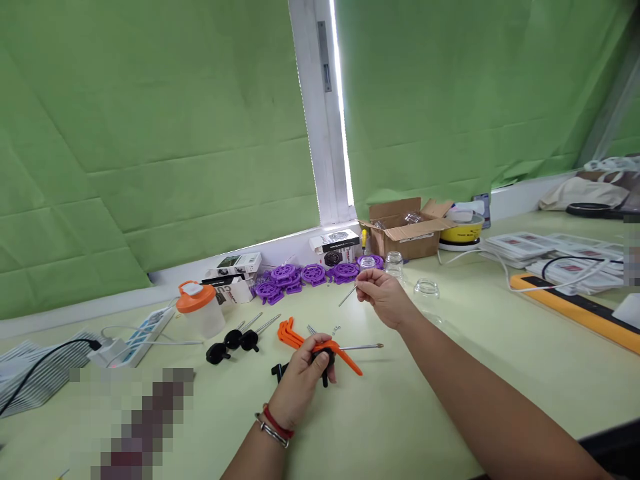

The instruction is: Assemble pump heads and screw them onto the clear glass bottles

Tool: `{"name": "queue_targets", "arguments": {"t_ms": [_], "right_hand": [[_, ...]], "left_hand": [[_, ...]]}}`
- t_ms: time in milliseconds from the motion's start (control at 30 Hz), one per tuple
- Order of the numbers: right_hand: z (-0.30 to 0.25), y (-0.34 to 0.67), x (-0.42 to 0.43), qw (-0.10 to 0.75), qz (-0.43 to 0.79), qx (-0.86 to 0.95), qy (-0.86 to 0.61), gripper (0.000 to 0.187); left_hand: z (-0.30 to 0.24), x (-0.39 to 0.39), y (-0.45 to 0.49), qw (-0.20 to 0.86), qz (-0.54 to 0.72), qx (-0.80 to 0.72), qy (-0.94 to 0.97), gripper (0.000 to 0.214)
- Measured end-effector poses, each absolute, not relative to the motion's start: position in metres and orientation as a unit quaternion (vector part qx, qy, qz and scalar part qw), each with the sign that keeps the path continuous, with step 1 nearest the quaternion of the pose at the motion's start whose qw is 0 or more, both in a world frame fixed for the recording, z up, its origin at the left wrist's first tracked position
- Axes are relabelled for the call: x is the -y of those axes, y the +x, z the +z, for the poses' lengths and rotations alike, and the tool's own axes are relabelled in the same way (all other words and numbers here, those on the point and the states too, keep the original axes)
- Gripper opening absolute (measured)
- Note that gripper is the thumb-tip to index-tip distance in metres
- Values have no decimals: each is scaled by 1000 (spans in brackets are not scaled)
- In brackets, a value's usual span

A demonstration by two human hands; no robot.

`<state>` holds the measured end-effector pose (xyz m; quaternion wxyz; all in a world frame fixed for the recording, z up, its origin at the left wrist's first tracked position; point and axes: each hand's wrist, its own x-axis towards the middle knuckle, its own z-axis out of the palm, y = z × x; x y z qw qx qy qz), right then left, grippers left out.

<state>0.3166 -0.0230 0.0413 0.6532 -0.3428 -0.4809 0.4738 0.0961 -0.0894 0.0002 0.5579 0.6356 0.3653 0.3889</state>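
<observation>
My left hand point(311, 363) is closed around a black plastic part with a long metal shaft point(361, 347) that points right. An orange plastic arm point(351, 363) sticks out past the fingers, against the black part. Raised further back, my right hand point(380, 293) pinches a thin metal rod point(347, 297), its free end pointing down and left. More orange pieces point(290, 332) lie just behind my left hand. Left of them are several black knobs with metal shafts point(249, 340). Small metal bits point(336, 329) rest on the table between my hands.
Purple plastic wheels point(285, 275) and printed boxes point(334, 248) line the back by an open cardboard box point(413, 233). Glass jars point(426, 289) stand right of them. An orange-lidded shaker cup point(200, 310) and a power strip point(150, 337) are at left, an orange bar point(575, 313) at right.
</observation>
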Motion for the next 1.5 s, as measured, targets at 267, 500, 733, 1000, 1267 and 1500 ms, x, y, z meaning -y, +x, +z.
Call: {"name": "queue_targets", "arguments": {"t_ms": [267, 500, 733, 1000, 1267, 1500], "right_hand": [[39, 283, 44, 504, 568, 564, -325, 15], [42, 283, 48, 484, 577, 564, -338, 11], [40, 282, 46, 491, 562, 570, -344, 12], [36, 283, 44, 487, 555, 580, -345, 14], [37, 282, 49, 437, 535, 626, -362, 16], [35, 280, 48, 433, 529, 630, -368, 13]], "left_hand": [[-5, 92, 105, 584, 367, -343, 638, 40], [-6, 91, 105, 588, 366, -339, 637, 40], [-9, 90, 104, 579, 369, -338, 644, 38], [-5, 92, 104, 567, 350, -353, 657, 42], [-9, 91, 104, 578, 357, -335, 653, 39], [-10, 91, 102, 582, 341, -326, 662, 34]]}}
